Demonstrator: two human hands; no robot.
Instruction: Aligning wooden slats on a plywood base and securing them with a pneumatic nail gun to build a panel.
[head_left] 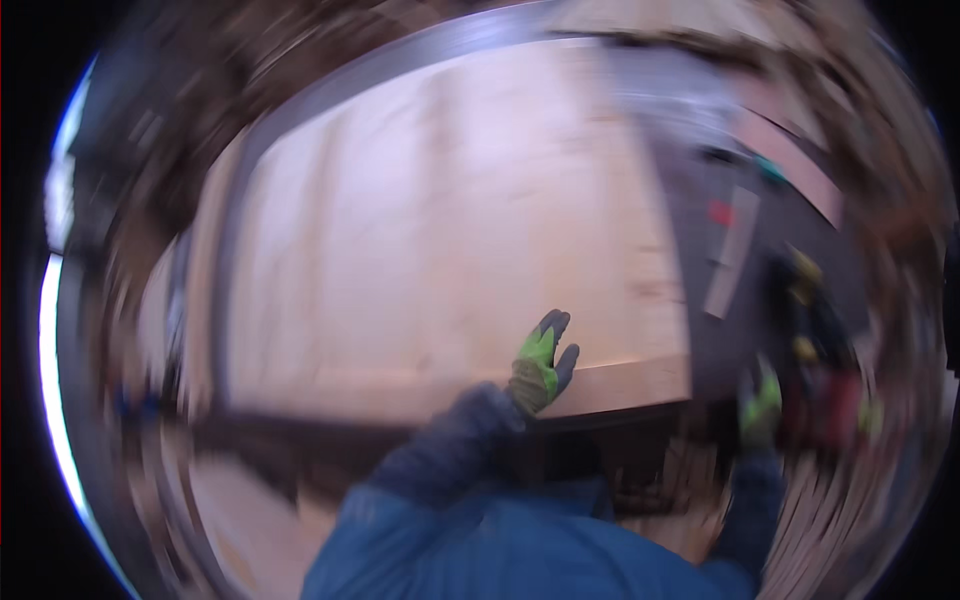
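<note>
A broad, pale wooden panel [450, 230] lies across the dark worktable [700, 340]. My left hand [540, 362], in a green glove with grey fingertips, is at the panel's near edge. Its fingers are stretched out with the thumb apart, and nothing is in them. Whether the palm rests on the wood I cannot tell. To the right, past the panel's corner, my right hand [760, 405] wears the same kind of glove. Motion smears its fingers, so their grip is unclear. Closest to it is a blurred black and yellow object [805, 300], possibly a power tool.
A narrow pale wooden strip [735, 250] lies right of the panel, with a small red item [720, 212] beside it. Farther back is a longer pinkish board [792, 165]. A blurred red object [835, 405] sits at the right. Another board [260, 520] shows below the table at lower left.
</note>
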